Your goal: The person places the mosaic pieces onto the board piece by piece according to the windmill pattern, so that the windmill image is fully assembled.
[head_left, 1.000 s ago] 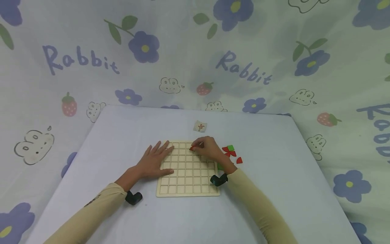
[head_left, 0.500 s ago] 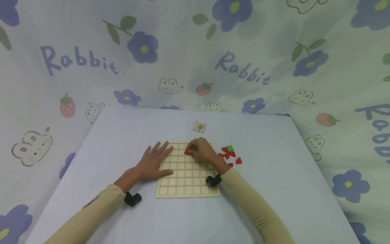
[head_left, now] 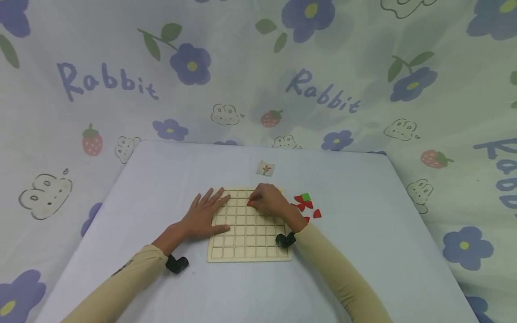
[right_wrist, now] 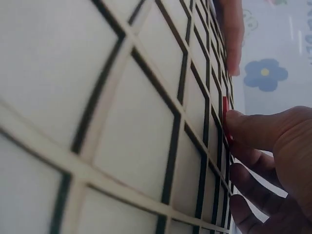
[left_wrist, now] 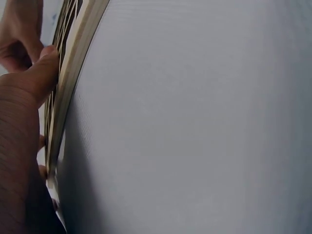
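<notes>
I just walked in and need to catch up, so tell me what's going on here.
A person's right hand pinches a red piece at the wooden grid board, and the left hand rests spread over its left edge. Whether the piece is seated in a cell isn't clear. More red pieces and a green square lie right of the board; a small patterned card lies beyond it.

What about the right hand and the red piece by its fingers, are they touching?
Touching. The right wrist view shows it: the right hand has its thumb pressed against the red piece, with no gap between.
</notes>
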A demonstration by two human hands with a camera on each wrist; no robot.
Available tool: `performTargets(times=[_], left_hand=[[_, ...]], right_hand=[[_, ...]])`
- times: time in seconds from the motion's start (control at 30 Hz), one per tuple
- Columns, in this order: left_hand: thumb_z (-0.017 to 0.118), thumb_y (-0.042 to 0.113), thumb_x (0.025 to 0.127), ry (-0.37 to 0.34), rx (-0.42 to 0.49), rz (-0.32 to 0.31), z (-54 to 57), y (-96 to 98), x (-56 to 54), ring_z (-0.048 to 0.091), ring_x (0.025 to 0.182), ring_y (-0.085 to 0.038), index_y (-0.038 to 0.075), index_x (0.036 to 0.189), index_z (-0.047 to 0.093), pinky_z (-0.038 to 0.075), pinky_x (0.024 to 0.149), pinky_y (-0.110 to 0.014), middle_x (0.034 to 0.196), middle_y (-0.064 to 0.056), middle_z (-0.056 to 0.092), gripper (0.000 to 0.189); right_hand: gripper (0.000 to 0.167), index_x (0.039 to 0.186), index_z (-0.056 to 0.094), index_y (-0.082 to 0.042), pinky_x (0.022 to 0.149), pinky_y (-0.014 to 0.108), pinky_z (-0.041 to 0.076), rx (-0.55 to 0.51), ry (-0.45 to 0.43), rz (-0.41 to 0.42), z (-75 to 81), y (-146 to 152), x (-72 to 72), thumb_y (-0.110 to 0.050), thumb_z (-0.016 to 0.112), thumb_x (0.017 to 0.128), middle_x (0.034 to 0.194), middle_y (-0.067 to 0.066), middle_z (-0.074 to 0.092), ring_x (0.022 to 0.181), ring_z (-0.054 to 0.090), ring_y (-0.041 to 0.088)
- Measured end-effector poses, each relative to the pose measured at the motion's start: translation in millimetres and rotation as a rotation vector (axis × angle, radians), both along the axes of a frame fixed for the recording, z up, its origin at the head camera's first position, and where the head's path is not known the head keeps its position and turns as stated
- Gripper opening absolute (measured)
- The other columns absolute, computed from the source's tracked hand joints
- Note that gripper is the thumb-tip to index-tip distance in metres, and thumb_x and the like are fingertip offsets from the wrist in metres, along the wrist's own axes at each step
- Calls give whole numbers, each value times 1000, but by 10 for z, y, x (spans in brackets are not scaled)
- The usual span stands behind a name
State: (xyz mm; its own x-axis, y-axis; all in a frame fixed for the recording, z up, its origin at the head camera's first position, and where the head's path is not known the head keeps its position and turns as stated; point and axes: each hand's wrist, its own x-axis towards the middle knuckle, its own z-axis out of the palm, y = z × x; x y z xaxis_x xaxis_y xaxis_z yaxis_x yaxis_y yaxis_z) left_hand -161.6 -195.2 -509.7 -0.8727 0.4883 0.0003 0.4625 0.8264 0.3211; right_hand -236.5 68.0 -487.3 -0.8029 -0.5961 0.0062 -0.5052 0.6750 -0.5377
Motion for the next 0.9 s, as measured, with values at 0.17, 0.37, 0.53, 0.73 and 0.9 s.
performTargets(times=[0.17, 0.37, 0.53, 0.73, 0.9], left_hand=[[60, 68, 85, 18, 20, -6, 4, 13, 11, 6, 147, -42, 16, 157, 26, 4, 111, -67, 163, -12, 12, 95], [57, 70, 85, 19, -8, -5, 14, 9, 21, 6, 147, -40, 18, 158, 24, 5, 111, -66, 163, -11, 12, 94], [57, 70, 85, 8, 12, -3, 2, -3, 18, 5, 147, -41, 18, 157, 25, 4, 111, -67, 163, -11, 12, 95], [58, 71, 84, 10, 16, -7, -14, 21, 29, 6, 147, -41, 17, 157, 26, 4, 111, -68, 163, -12, 13, 96], [58, 70, 84, 12, 5, 2, 0, 3, 33, 4, 147, -40, 18, 158, 25, 3, 111, -66, 163, -11, 12, 96]], right_hand=[[11, 99, 78, -20, 71, 27, 48, 120, 59, 44, 30, 4, -12, -24, 70, 92, 92, -9, 60, 83, 53, 10], [12, 106, 72, -25, 74, 34, 46, 398, 148, 113, 225, -63, 25, -27, 66, 95, 97, -5, 57, 88, 51, 16], [16, 107, 72, -26, 72, 35, 47, 423, 148, 90, 281, -97, 81, -33, 68, 93, 96, -4, 57, 86, 50, 17], [17, 107, 72, -29, 73, 33, 46, 450, 186, 84, 248, -62, 88, -37, 69, 92, 96, -4, 56, 87, 46, 16], [18, 108, 75, -26, 77, 35, 46, 320, 175, 60, 196, 9, 79, -33, 70, 91, 99, -3, 58, 91, 48, 17]])
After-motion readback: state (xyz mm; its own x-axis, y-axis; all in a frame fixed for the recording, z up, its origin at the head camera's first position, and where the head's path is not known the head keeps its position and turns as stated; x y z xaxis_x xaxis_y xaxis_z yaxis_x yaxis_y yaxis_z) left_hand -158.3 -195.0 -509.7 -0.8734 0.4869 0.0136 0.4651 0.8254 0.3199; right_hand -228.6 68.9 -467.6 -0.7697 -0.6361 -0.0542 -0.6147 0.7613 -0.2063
